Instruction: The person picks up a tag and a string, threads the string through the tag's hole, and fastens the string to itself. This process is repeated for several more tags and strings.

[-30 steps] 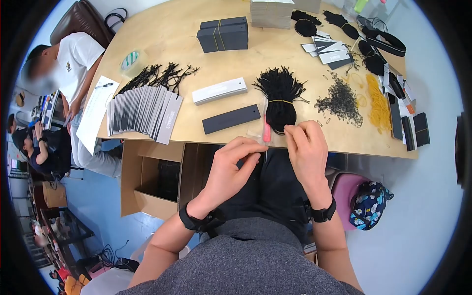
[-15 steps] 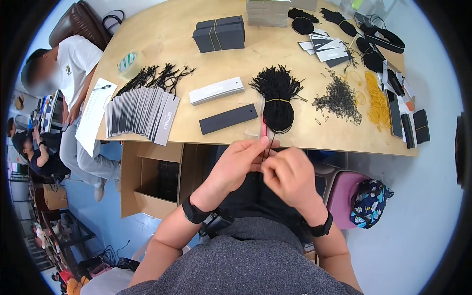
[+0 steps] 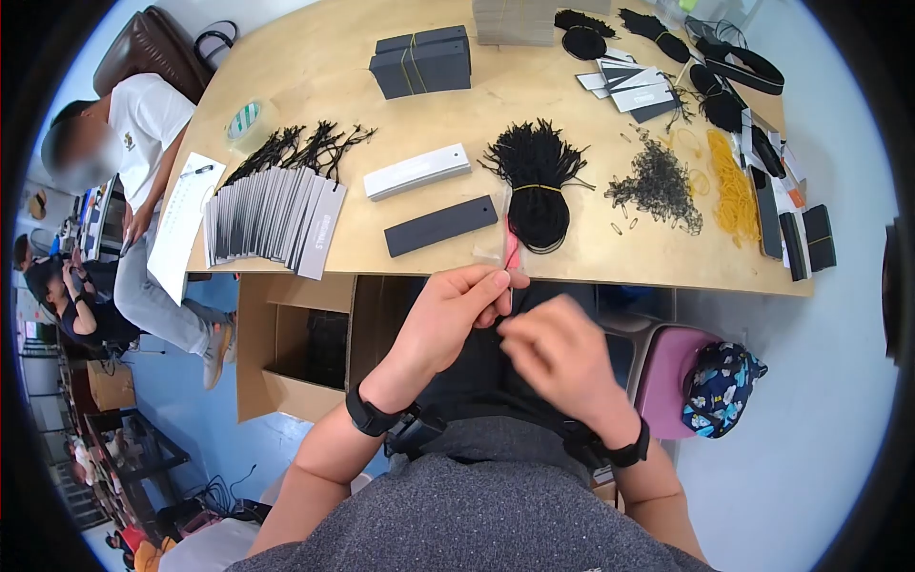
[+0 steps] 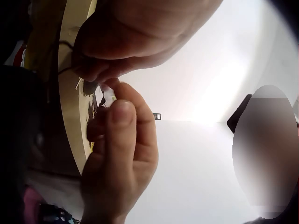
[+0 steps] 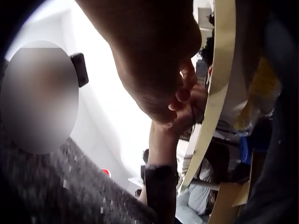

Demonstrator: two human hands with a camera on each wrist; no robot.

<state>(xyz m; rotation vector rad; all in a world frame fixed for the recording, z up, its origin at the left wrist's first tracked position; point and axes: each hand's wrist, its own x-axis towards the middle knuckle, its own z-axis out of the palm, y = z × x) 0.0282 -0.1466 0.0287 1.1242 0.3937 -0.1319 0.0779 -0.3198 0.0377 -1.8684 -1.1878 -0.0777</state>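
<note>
At the table's front edge my left hand [image 3: 450,315] pinches a thin black cord between thumb and forefinger, right by a pink-handled tool [image 3: 513,250]. In the left wrist view a loop of the black cord [image 4: 64,43] stands out beside that hand. Just to the right and lower, my right hand [image 3: 564,360] is blurred, its fingers curled and thumb against forefinger; what it pinches is mostly hidden, with a dark strand at its fingertips. A banded bundle of black cords [image 3: 539,221] lies behind the tool. Left of it are a dark tag stack [image 3: 441,226] and a white tag stack [image 3: 417,172].
Corded tags [image 3: 272,221] fan out at the left, near a tape roll [image 3: 245,119]. Small black safety pins [image 3: 655,186] and yellow rubber bands [image 3: 732,191] lie to the right. Banded dark stacks [image 3: 420,67] stand behind. A cardboard box [image 3: 286,396] sits below the table.
My hands have come together below the table edge, the left onto the cord by the tool. The right hand has moved down and left from beside the bundle. The tool's thin metal shaft is now covered.
</note>
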